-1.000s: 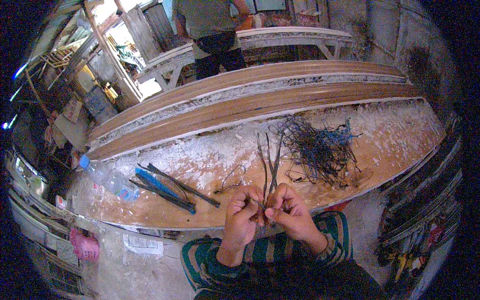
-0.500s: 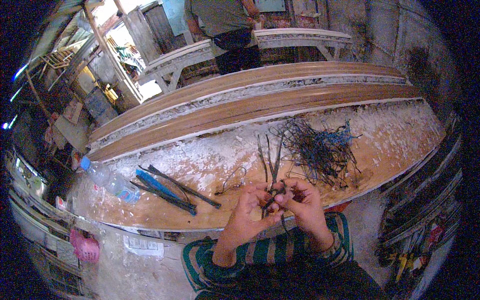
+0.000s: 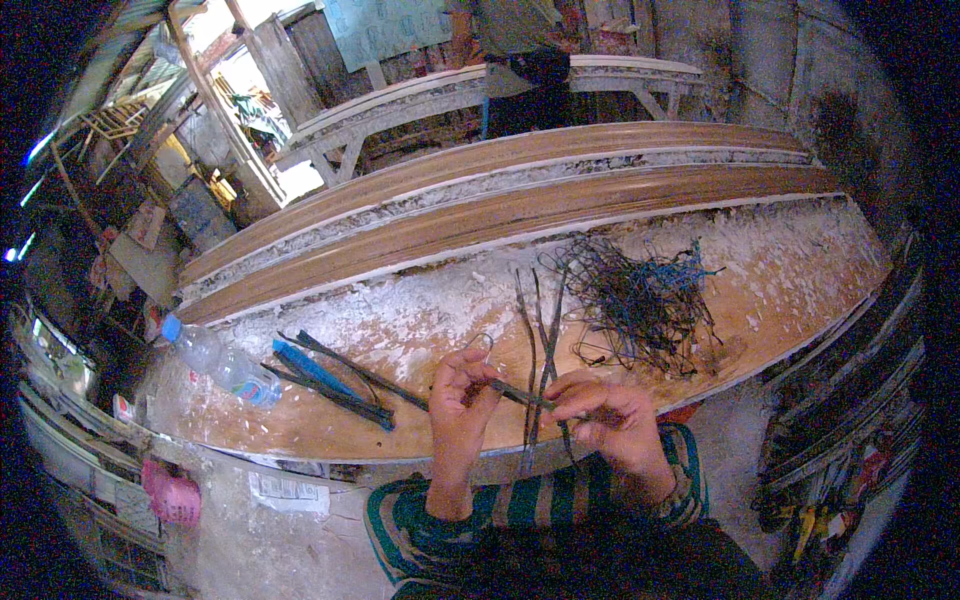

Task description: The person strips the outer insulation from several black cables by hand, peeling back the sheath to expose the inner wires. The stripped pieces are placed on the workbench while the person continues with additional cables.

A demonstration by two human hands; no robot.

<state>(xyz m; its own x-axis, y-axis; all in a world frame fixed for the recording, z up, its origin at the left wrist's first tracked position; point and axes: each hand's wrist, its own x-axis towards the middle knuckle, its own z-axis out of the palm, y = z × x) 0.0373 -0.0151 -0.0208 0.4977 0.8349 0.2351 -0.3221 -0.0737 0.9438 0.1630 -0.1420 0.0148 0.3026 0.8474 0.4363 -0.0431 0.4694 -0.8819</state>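
A short dark strip (image 3: pixel 517 394) stretches between my two hands, above the near edge of the worktable (image 3: pixel 680 385). One end is pinched by my left hand (image 3: pixel 464 395), and the fingers of my right hand (image 3: pixel 608 410) close on the other. Several long, thin dark strips (image 3: pixel 541 325) lie just beyond and beneath it, some reaching over the table edge. Right of these sits a tangled heap of black and blue cord (image 3: pixel 640 305). To the left rest black strips (image 3: pixel 340 395) with a blue strip (image 3: pixel 305 362) among them. A thin, curved piece of cord (image 3: pixel 487 340) shows behind my left hand.
A clear plastic bottle with a blue cap (image 3: pixel 220 365) lies at the table's left end. Long brown mouldings (image 3: pixel 520 215) run along the far side. Beyond stands another person (image 3: pixel 525 60) by a white bench (image 3: pixel 400 108). A pink container (image 3: pixel 172 492) is at lower left.
My hands have drawn apart, the left one moving left, and the dark strip now spans the gap. The person behind has shifted to the right.
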